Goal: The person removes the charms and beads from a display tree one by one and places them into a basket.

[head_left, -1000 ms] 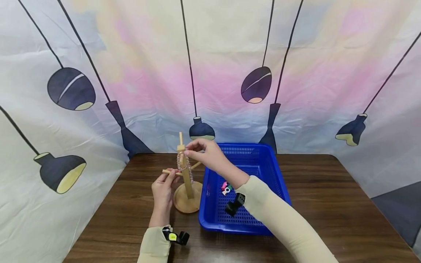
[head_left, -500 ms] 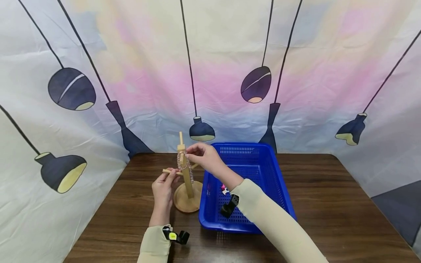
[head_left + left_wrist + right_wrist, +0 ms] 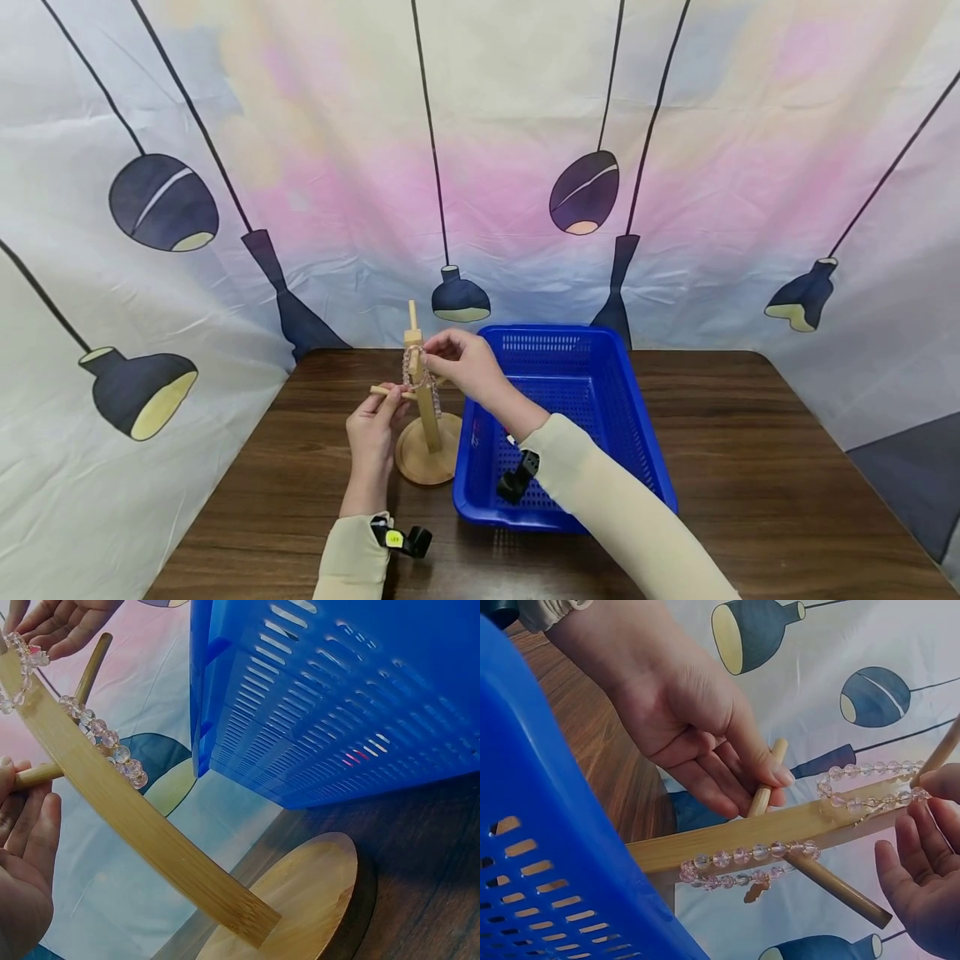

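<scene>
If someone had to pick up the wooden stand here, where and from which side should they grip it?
Probably around the bare lower part of the post, just above the round base, coming from the person's left, beneath the left hand. The post is slim and upright there, below the pegs and bracelets, while the blue basket crowds the right side.

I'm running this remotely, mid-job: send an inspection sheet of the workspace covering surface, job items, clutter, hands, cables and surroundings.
Surface: dark wood-grain tabletop.
Job items: wooden stand, upright; upper beaded bracelet near its top; lower beaded bracelet hanging at the right peg.
Clutter: blue basket beside the stand; small items inside, mostly hidden by the right sleeve, too unclear to identify.
Hands: left hand grips the left peg; right hand pinches the upper beaded bracelet.
Cables: nothing seen.
Surroundings: cloth backdrop with printed lamps.
</scene>
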`<state>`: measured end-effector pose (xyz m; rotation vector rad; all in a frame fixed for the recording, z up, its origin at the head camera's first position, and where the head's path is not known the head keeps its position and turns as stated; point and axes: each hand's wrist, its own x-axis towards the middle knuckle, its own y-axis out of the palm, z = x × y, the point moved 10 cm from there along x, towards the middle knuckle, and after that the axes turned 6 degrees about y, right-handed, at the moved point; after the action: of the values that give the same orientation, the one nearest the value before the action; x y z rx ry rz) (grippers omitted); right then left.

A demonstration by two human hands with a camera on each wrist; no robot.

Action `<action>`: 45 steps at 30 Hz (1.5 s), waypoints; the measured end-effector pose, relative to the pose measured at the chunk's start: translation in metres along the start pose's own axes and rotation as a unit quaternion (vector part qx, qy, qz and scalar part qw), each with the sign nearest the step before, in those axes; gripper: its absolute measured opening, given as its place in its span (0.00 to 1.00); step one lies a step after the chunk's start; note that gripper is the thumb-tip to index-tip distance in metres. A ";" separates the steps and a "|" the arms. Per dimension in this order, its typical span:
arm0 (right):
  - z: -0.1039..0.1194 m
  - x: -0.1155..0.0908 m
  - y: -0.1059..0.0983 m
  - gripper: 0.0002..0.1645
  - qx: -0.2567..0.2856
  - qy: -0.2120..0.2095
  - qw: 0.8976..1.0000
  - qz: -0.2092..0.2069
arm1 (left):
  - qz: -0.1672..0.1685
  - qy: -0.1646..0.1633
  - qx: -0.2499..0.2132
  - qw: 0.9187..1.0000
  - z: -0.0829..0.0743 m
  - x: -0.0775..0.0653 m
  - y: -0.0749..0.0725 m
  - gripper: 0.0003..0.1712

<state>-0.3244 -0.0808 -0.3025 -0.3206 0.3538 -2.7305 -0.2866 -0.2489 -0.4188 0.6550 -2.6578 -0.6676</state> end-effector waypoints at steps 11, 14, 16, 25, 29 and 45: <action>0.000 -0.001 0.001 0.09 0.010 -0.001 1.000 -0.015 | -0.004 0.002 0.007 1.000 0.000 -0.001 -0.002 0.12; 0.000 -0.001 0.001 0.09 0.010 -0.003 1.000 -0.016 | -0.003 0.003 0.006 1.000 0.000 -0.001 -0.002 0.12; 0.001 -0.001 0.001 0.09 0.009 -0.007 1.000 -0.018 | -0.001 0.006 0.010 1.000 0.000 0.000 -0.001 0.12; 0.002 -0.002 0.001 0.08 0.008 -0.013 1.000 -0.018 | -0.001 0.007 0.001 1.000 0.000 0.000 0.000 0.14; 0.003 -0.002 0.002 0.09 0.009 -0.015 1.000 -0.014 | -0.004 0.002 -0.004 1.000 0.001 0.000 0.000 0.15; 0.008 -0.009 0.001 0.10 0.010 -0.013 1.000 0.008 | -0.023 0.001 -0.002 1.000 0.002 0.001 -0.002 0.14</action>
<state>-0.3141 -0.0797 -0.2968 -0.3458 0.3219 -2.7091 -0.2873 -0.2501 -0.4208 0.7171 -2.6456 -0.6848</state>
